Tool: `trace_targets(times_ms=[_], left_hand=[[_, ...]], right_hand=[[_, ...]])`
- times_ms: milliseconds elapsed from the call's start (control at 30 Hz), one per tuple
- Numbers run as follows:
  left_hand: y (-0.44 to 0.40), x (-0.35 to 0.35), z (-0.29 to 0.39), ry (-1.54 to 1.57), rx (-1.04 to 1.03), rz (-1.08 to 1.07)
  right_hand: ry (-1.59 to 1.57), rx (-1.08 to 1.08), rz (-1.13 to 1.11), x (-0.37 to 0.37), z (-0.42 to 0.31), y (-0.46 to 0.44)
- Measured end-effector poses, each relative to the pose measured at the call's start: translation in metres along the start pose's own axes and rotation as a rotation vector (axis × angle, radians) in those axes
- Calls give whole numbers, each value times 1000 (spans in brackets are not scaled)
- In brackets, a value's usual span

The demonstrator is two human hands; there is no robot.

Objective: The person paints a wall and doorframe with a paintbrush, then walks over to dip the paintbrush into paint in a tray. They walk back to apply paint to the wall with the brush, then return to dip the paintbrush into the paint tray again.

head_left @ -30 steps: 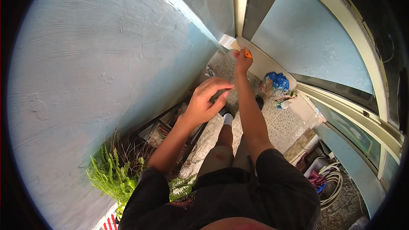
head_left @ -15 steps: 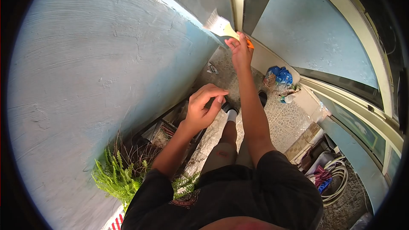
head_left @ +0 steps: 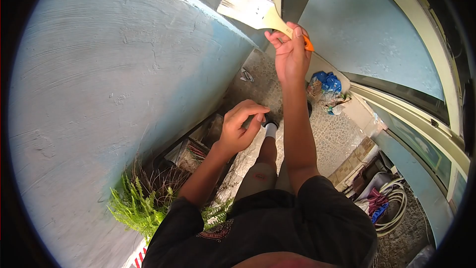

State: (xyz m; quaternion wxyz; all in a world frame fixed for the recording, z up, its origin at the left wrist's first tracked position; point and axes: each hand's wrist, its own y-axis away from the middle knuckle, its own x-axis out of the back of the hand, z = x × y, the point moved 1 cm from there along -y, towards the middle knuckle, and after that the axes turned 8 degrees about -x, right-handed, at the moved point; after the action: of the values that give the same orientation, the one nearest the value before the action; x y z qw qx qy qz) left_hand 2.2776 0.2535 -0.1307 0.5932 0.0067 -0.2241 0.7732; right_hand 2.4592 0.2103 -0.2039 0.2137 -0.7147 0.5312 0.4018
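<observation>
The right hand [head_left: 291, 64] grips a broad, flat, whitish paintbrush [head_left: 250, 9] by its cream, orange-ended handle [head_left: 275, 21]; the left hand [head_left: 238, 128] curls half-open, empty. A light, steady grip should aid control.

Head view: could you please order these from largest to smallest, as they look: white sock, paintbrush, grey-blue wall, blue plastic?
1. Grey-blue wall
2. Paintbrush
3. Blue plastic
4. White sock

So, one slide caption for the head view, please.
Paintbrush held in the right hand near a blue-grey wall, left hand loosely curled.
</observation>
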Motion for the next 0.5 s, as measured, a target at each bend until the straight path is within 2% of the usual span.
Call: trace_targets(times_ms=[67, 100, 200, 233, 300, 367, 433, 500], left_hand=[[-1, 0, 0, -5, -2, 5], [0, 1, 0, -6, -2, 4], [1, 2, -1, 9, 2, 6], [3, 2, -1, 15, 4, 10], [4, 1, 0, 20, 5, 13], [3, -2, 0, 43, 11, 12], [2, -6, 0, 53, 20, 27], [2, -7, -1, 61, 41, 36]], right_hand=[[-192, -75, -41, -3, 3, -14], [-193, -74, -41, 4, 14, -22], [-7, -141, 139, 60, 66, -29], [-7, -142, 135, 81, 76, -24], [368, -211, 332, 118, 94, -11], [389, -246, 370, 129, 105, -2], [407, -282, 408, 117, 104, 4], [347, -116, 232, 61, 74, 9]])
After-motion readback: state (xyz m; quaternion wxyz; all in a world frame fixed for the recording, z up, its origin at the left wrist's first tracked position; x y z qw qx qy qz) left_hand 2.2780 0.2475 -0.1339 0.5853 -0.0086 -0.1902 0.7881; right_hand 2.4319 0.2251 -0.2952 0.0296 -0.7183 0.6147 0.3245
